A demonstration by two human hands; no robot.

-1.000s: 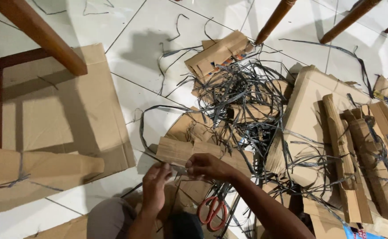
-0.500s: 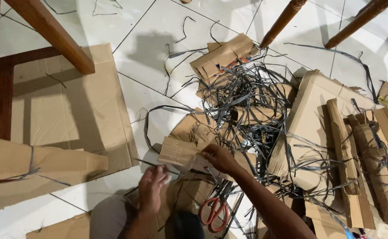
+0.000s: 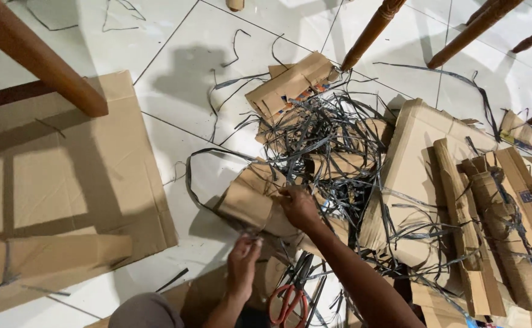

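Floor: white tiled floor (image 3: pixel 175 67), bare toward the top left; elsewhere crowded with cardboard and strapping.

Edges: a flat cardboard sheet (image 3: pixel 65 176) lies at left, a dark wooden chair leg (image 3: pixel 35 58) slanting across its upper corner. Two more turned wooden legs (image 3: pixel 372 27) cross the top right. At right a large cardboard box (image 3: pixel 414 158) with rolled cardboard bundles (image 3: pixel 502 218) stacked against it closes that side. Open room is the tile strip between the flat sheet and the central heap.

Centre: a tangle of dark plastic strapping (image 3: pixel 329 136) spread over a folded cardboard piece (image 3: pixel 290 82).

Right hand (image 3: pixel 299 206): fingers closed down on the top edge of a folded cardboard bundle (image 3: pixel 247 203), pressing it to the floor.

Left hand (image 3: pixel 244 258): fingers pinched narrow on a strand of strapping at the bundle's lower corner, just below and left of the right hand.

Bundle: directly between the two hands, touching both, with a loop of strap (image 3: pixel 196 167) curving out to its left.

Red-handled scissors (image 3: pixel 287 297): on the floor just right of the left wrist, untouched.
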